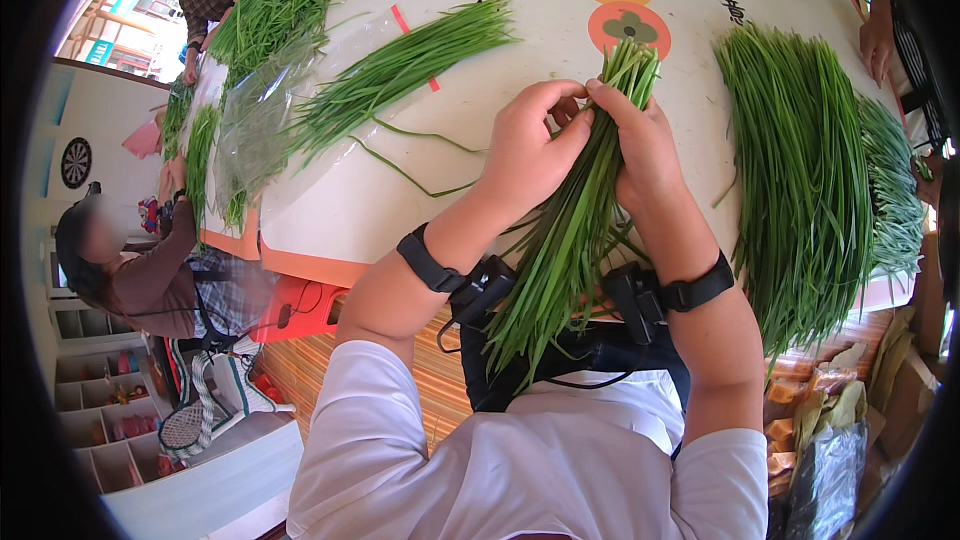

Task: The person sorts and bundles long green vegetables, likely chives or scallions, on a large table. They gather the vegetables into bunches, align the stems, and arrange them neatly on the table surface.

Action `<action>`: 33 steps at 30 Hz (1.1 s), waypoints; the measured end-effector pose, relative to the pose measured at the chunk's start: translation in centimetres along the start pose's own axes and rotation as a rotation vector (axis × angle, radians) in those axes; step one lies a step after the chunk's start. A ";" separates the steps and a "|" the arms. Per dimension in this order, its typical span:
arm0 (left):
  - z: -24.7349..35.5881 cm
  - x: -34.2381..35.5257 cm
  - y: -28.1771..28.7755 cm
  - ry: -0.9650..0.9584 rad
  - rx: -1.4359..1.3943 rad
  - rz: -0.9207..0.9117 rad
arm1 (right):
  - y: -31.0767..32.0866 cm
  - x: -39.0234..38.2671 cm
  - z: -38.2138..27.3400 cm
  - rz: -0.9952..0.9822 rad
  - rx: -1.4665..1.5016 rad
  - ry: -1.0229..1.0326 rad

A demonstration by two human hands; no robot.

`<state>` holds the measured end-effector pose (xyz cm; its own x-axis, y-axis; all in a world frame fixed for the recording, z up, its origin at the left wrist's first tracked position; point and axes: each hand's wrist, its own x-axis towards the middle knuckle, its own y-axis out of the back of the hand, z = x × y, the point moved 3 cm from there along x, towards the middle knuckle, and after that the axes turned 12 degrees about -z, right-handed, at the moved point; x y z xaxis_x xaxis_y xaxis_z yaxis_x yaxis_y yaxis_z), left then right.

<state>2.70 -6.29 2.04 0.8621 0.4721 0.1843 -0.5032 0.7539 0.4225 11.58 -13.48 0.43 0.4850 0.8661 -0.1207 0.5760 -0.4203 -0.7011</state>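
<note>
A bunch of garlic chives hangs over the table's front edge toward my lap, its pale cut ends pointing away from me. My right hand is wrapped round the bunch near those ends. Beside it, my left hand is closed in a pinch, fingertips against the bunch's left side and close to my right thumb. What the left fingertips hold is too small to make out. To the left, a smaller heap of chives lies on a clear plastic sheet with red strips. Two loose chive leaves lie near my left wrist.
A large pile of chives lies to my right, with another bundle beyond it. More chives cover the far left of the white table. Two people work at the left; another person's hand rests at the right edge.
</note>
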 end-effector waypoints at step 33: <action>-7.5 2.9 10.9 0.059 1.006 0.251 | 0.7 0.2 -0.5 0.010 -0.016 -0.008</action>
<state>-0.75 6.75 0.56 0.7211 0.6054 0.3369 -0.3615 -0.0860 0.9284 12.44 -13.74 0.24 0.4856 0.8640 -0.1328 0.5818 -0.4328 -0.6886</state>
